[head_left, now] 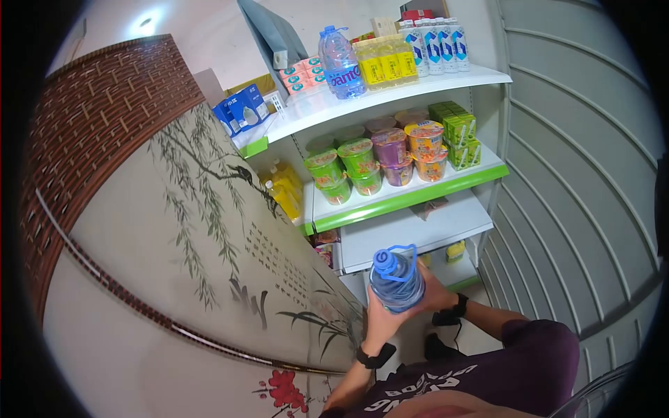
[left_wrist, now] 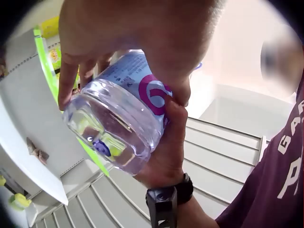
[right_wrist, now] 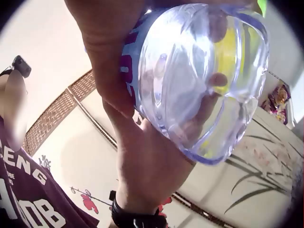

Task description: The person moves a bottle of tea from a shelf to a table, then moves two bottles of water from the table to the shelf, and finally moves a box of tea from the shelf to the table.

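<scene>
Both hands hold a large clear water bottle [head_left: 398,287] with a blue cap and carrying loop, in front of the lower shelves. In the head view the left hand [head_left: 383,322] grips its near left side and the right hand [head_left: 435,291] its right side. The left wrist view shows the bottle [left_wrist: 121,111] tilted, base toward the camera, with the left hand [left_wrist: 128,33] curled over it and the right hand [left_wrist: 166,147] round its other side. In the right wrist view the right hand [right_wrist: 107,42] and left hand [right_wrist: 147,161] wrap the bottle [right_wrist: 190,80].
A similar bottle [head_left: 341,66], yellow-labelled bottles [head_left: 387,63] and white-blue bottles [head_left: 439,47] stand on the top shelf [head_left: 306,115]. Stacked cups [head_left: 359,159] and green cartons [head_left: 460,136] fill the middle one. A painted screen [head_left: 209,230] is left, a ribbed grey wall [head_left: 557,139] right.
</scene>
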Tool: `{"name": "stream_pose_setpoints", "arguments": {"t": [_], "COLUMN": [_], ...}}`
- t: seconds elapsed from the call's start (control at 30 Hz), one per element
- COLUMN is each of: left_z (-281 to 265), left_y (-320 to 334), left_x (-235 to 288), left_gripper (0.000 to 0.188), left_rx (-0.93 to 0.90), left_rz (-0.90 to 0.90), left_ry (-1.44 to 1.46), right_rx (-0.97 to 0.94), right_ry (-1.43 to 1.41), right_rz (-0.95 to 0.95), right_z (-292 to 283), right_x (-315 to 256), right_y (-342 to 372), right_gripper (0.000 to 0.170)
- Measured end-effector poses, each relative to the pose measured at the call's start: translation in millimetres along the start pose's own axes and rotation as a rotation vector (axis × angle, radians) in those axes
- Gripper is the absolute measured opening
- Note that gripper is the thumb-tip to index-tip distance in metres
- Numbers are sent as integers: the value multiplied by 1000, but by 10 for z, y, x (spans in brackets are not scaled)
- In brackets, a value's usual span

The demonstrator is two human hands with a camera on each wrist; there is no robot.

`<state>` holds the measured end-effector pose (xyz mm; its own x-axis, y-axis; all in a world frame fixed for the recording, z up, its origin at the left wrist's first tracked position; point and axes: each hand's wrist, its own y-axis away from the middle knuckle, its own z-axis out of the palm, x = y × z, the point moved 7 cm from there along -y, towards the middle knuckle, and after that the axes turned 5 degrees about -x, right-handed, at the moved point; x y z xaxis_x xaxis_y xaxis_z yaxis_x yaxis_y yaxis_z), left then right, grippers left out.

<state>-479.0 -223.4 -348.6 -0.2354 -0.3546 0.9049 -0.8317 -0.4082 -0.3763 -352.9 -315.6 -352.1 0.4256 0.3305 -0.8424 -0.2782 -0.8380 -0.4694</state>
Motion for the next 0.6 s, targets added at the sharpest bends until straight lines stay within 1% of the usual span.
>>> {"name": "stream_pose_setpoints", "arguments": {"t": [0.1, 0.13, 0.17, 0.2, 0.23, 0.27, 0.33, 0.4, 0.43, 0.47, 0.57, 0.6], "left_z": [-141, -204, -279, -356, -422, -479, -683, -857, -925, -1041, -1316, -1406], "left_y": [-678, -880, -1103, -1311, -1526, -1717, -2053, -2316, -2440, -2593, -3040, -3223], "left_x": [351, 388, 408, 399, 408, 532, 761, 1093, 1282, 1364, 1763, 1821], "left_gripper": [119, 122, 123, 123, 124, 126, 126, 126, 125, 123, 113, 104], "left_rx": [96, 121, 123, 126, 130, 157, 218, 273, 299, 318, 336, 323], "left_rz": [143, 141, 182, 219, 256, 277, 359, 459, 527, 552, 572, 605], "left_ry": [-106, -140, -122, -96, -63, -45, -192, -302, -331, -360, -414, -400], "right_rx": [22, -1, -23, -49, -55, -65, -74, 13, 93, 43, -5, -17], "right_ry": [-222, -287, -348, -196, -160, -123, -168, 37, 332, 260, 141, 90], "right_rz": [-114, -188, -259, -307, -354, -396, -487, -663, -778, -709, -684, -685], "right_z": [-272, -382, -522, -651, -797, -900, -1032, -1152, -1188, -1238, -1326, -1369], "right_x": [-24, -119, -177, -58, -114, -245, -486, -711, -826, -861, -1052, -1103], "right_y": [-653, -879, -1094, -1308, -1516, -1745, -2125, -2522, -2720, -2954, -3528, -3701], "right_gripper": [112, 112, 111, 107, 106, 105, 103, 101, 100, 99, 97, 96]}}
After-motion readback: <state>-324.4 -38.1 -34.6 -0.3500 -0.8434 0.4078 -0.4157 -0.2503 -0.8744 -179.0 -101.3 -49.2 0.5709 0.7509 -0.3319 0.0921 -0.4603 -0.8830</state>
